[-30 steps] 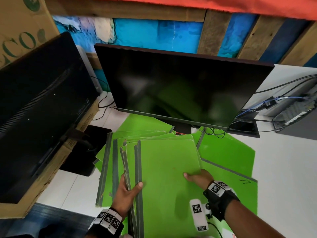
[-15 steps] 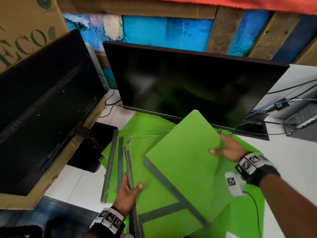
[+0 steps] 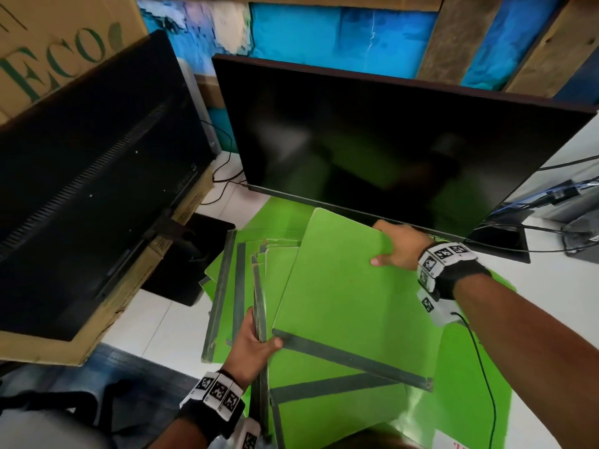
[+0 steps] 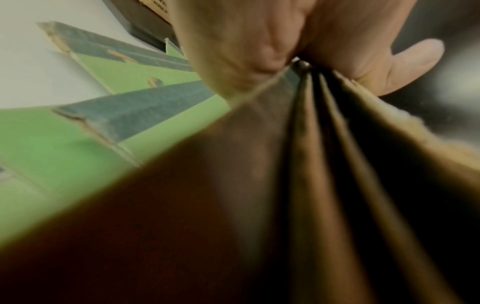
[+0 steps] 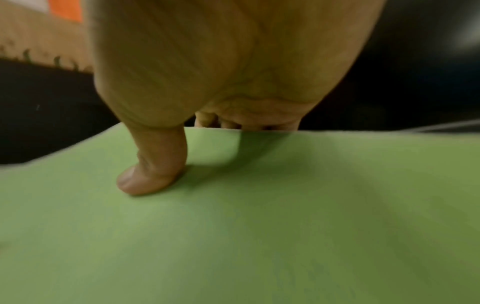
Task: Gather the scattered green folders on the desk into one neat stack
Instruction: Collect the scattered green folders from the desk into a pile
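Several green folders with dark grey spines lie fanned on the white desk (image 3: 155,322) below the monitor. My right hand (image 3: 393,246) pinches the far right edge of the top green folder (image 3: 343,296), thumb on top (image 5: 153,176) and fingers underneath, holding it tilted with its spine toward me. My left hand (image 3: 256,341) grips a bundle of folders (image 3: 261,303) by their spines; in the left wrist view the spines (image 4: 306,86) run between thumb and fingers. More folders (image 3: 476,377) lie flat under and to the right.
A large dark monitor (image 3: 389,150) stands just behind the folders. A second black screen (image 3: 81,189) leans in a cardboard box (image 3: 48,43) at the left. Cables and a black stand base (image 3: 499,241) lie at the right.
My right hand lifted the top folder off the pile and swung it up and leftward over the bundle. The left hand has kept its grip on the spines.
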`<state>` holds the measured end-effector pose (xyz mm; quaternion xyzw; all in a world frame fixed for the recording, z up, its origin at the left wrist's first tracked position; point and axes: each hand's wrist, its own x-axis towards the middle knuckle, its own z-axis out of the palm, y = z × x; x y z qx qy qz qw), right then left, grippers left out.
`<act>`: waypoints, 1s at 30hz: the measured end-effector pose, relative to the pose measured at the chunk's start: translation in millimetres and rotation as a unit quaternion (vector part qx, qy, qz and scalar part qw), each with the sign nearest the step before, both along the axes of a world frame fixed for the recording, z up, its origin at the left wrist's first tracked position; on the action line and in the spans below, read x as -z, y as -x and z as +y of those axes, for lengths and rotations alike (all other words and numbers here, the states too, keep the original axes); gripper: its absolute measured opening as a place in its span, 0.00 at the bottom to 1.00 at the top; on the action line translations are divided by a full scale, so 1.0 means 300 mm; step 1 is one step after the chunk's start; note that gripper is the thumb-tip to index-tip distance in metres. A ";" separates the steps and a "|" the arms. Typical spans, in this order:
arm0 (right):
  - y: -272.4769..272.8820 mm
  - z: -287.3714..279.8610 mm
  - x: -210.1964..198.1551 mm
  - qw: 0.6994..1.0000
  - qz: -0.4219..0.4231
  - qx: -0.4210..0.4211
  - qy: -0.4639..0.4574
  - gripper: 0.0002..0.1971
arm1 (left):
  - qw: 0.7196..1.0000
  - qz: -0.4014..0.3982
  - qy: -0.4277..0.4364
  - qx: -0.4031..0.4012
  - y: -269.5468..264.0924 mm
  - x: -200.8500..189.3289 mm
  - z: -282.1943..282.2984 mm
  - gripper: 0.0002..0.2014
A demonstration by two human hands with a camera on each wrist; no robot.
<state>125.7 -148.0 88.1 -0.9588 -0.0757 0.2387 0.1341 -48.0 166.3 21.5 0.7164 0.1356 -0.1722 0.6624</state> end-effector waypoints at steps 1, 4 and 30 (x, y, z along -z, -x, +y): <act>0.004 -0.013 -0.002 1.000 -0.001 0.011 -0.019 0.35 | 1.000 0.009 -0.004 0.000 -0.003 0.003 0.003 0.49; 0.016 -0.046 -0.038 0.998 0.007 0.019 -0.057 0.35 | 0.999 0.034 -0.022 -0.018 -0.012 0.046 0.015 0.37; 0.429 0.020 0.155 0.916 0.085 0.296 -0.258 0.38 | 0.984 0.073 0.009 -0.161 -0.026 0.008 -0.029 0.50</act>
